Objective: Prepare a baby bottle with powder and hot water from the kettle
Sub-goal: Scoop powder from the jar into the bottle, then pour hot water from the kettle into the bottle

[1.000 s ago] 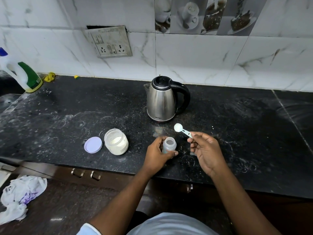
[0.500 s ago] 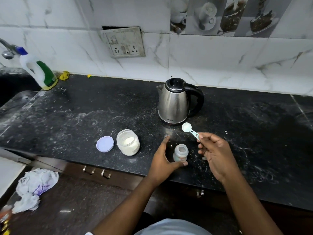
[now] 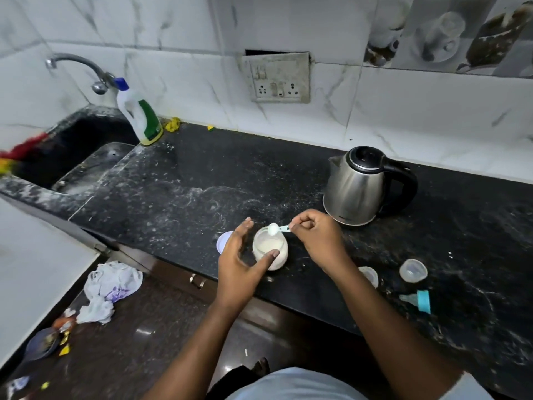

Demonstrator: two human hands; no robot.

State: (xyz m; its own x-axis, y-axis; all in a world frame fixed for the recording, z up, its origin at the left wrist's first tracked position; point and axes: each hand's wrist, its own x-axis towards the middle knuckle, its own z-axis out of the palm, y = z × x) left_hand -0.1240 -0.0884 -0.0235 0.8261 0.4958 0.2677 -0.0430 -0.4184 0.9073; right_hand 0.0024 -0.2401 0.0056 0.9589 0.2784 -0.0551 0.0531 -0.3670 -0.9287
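Step in hand: powder dosing. Judged to be the scooping stage, with water and closing of the bottle not yet done.
Left hand (image 3: 239,262): open. Fingers lie straight along the left side of the powder jar (image 3: 270,251), and the thumb tip rests against its near wall. It steadies the jar rather than clasping it.
Right hand (image 3: 315,236): fingers curled, pinching the handle of the scoop (image 3: 273,228).
Scoop: bowl sits over the far rim of the jar mouth. Loaded or empty cannot be told, since bowl and powder are both white.
Powder jar: upright and uncapped near the front edge of the counter (image 3: 178,197), with white powder inside. Its lid (image 3: 222,241) lies flat just to the left, partly behind the left hand.
Baby bottle (image 3: 370,275): stands open on the counter to the right, partly hidden by the right forearm and apart from the jar. Contents unreadable.
Fittings: 1 dome cap (image 3: 413,270) and 1 teat with teal ring (image 3: 418,301) lie further right, off the bottle.
Kettle (image 3: 359,187): lid shut, behind the right hand, untouched.
Next move calls for: a level carry of the scoop rightwards across open counter to the narrow bottle mouth, then a tip directly over it.
Risk: powder spilling during the carry, or the forearm knocking the bottle.
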